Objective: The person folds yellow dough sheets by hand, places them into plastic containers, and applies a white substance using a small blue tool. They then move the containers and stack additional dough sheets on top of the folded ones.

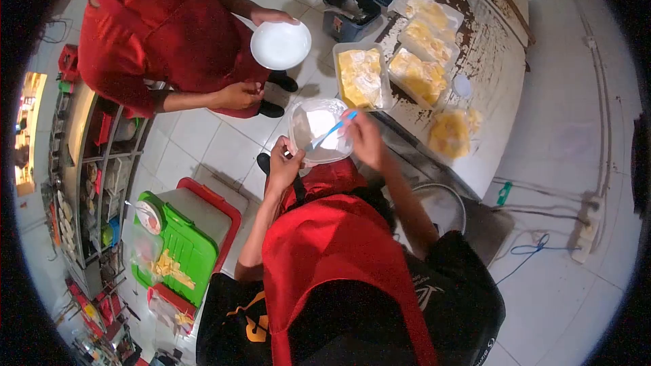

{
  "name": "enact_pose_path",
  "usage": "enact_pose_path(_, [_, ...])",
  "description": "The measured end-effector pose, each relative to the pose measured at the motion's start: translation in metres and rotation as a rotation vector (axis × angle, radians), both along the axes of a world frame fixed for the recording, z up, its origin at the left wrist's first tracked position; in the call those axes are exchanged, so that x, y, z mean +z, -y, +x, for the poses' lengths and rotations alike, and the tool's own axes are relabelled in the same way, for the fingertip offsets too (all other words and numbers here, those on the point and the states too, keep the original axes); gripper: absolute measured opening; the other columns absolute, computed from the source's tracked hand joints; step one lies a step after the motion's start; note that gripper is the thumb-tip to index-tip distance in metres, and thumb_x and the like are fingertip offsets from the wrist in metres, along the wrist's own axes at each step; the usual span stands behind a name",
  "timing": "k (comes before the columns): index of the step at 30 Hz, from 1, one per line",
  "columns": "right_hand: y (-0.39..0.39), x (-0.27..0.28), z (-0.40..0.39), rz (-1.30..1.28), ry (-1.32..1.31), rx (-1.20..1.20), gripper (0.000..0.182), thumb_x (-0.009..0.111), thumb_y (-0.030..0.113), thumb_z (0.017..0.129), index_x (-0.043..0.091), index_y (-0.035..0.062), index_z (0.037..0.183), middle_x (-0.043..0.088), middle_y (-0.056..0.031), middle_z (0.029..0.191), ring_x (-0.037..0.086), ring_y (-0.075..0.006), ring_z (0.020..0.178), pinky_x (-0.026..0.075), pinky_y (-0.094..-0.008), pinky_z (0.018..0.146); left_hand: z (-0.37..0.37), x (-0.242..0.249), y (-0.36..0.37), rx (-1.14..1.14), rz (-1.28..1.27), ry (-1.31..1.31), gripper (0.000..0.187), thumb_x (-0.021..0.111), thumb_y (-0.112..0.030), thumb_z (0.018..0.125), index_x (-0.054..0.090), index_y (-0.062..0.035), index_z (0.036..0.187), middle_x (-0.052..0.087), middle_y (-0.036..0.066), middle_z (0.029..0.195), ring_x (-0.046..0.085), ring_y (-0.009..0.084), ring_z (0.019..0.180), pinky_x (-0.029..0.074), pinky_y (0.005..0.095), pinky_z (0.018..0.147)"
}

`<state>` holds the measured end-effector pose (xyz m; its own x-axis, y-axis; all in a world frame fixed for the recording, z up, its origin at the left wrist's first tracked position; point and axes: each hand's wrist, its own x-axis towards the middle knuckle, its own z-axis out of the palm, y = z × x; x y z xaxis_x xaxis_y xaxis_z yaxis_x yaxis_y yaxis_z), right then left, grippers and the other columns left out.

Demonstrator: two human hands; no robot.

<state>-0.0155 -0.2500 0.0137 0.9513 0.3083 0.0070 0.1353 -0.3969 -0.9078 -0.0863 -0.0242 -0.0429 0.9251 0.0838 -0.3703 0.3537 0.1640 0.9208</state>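
My left hand grips the near left rim of a translucent plastic tub, held out in front of my red apron. White powder lies inside it. In my right hand is a blue spoon, its handle between my fingers and its lower end down in the tub. Just beyond the tub, a rectangular plastic container holds yellow food dusted with white.
Another person in red stands ahead on the left holding a white plate. On the worn counter stand several containers of yellow food. A black lidded bin is beyond. Left, a green lid bears yellow strips; shelves stand behind.
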Motion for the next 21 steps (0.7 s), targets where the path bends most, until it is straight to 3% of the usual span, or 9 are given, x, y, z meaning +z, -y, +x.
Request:
enact_pose_path(1, [0.010,0.004,0.011,0.122,0.058,-0.089,0.012,0.046,0.011,0.101,0.054,0.0044,0.108,0.064,-0.0172,0.081,0.064,-0.0336,0.071,0.050,-0.0412,0.068,0.001,-0.002,0.002,0.016,-0.016,0.005,0.017,0.062,0.002,0.087,0.048,-0.0041,0.094,0.056,0.006,0.091,0.060,0.0124,0.071,0.055,0.0264,0.054])
enact_pose_path(4, [0.047,0.025,0.047,0.081,0.180,-0.090,0.014,0.045,0.013,0.102,0.054,0.0040,0.109,0.064,-0.0153,0.083,0.063,-0.0293,0.069,0.051,-0.0389,0.068,0.005,-0.002,0.004,0.099,-0.113,-0.046,0.016,0.062,0.002,0.087,0.048,-0.0037,0.093,0.056,0.007,0.094,0.061,0.0134,0.073,0.059,0.0287,0.055])
enact_pose_path(7, [0.057,0.024,0.083,-0.065,0.204,-0.264,0.015,0.045,0.013,0.101,0.054,0.0038,0.110,0.064,-0.0204,0.088,0.064,-0.0349,0.077,0.050,-0.0433,0.072,0.003,0.003,0.000,0.071,0.014,-0.040,0.016,0.061,0.003,0.087,0.047,-0.0032,0.092,0.056,0.008,0.095,0.061,0.0150,0.074,0.062,0.0307,0.056])
enact_pose_path(9, [0.059,-0.017,0.113,-0.412,0.335,-0.267,0.015,0.048,0.011,0.099,0.053,0.0035,0.111,0.063,-0.0247,0.093,0.062,-0.0418,0.087,0.048,-0.0488,0.076,0.000,-0.001,-0.001,0.094,-0.020,-0.039,0.016,0.061,0.003,0.087,0.047,-0.0029,0.093,0.056,0.008,0.095,0.062,0.0153,0.074,0.062,0.0306,0.056])
enact_pose_path(10, [0.063,-0.049,0.124,-0.341,0.307,-0.222,0.015,0.050,0.007,0.097,0.052,0.0034,0.111,0.062,-0.0271,0.097,0.060,-0.0471,0.093,0.045,-0.0529,0.079,-0.001,-0.005,-0.002,0.119,-0.054,-0.038,0.016,0.061,0.003,0.087,0.047,-0.0026,0.093,0.056,0.008,0.095,0.062,0.0156,0.074,0.061,0.0306,0.056])
enact_pose_path(14, [0.038,-0.016,0.126,-0.393,0.282,-0.263,0.016,0.050,0.006,0.096,0.052,0.0033,0.112,0.063,-0.0258,0.099,0.059,-0.0471,0.095,0.045,-0.0528,0.079,-0.005,-0.015,-0.017,0.090,0.084,-0.046,0.016,0.061,0.003,0.086,0.048,-0.0019,0.094,0.056,0.009,0.095,0.062,0.0160,0.073,0.061,0.0304,0.057])
enact_pose_path(16, [0.038,-0.034,0.146,-0.431,0.323,-0.233,0.016,0.050,0.007,0.096,0.052,0.0034,0.112,0.063,-0.0258,0.099,0.059,-0.0472,0.095,0.045,-0.0535,0.078,-0.012,-0.009,-0.016,0.178,-0.017,-0.006,0.016,0.062,0.002,0.086,0.049,-0.0017,0.095,0.057,0.009,0.093,0.061,0.0155,0.071,0.059,0.0297,0.057])
enact_pose_path(21, [0.035,-0.050,0.184,-0.463,0.488,-0.255,0.015,0.049,0.008,0.096,0.051,0.0039,0.111,0.064,-0.0255,0.098,0.060,-0.0472,0.092,0.045,-0.0551,0.076,-0.013,-0.013,-0.022,0.152,0.001,-0.053,0.017,0.061,0.003,0.086,0.048,-0.0014,0.096,0.056,0.009,0.094,0.062,0.0163,0.072,0.061,0.0311,0.058])
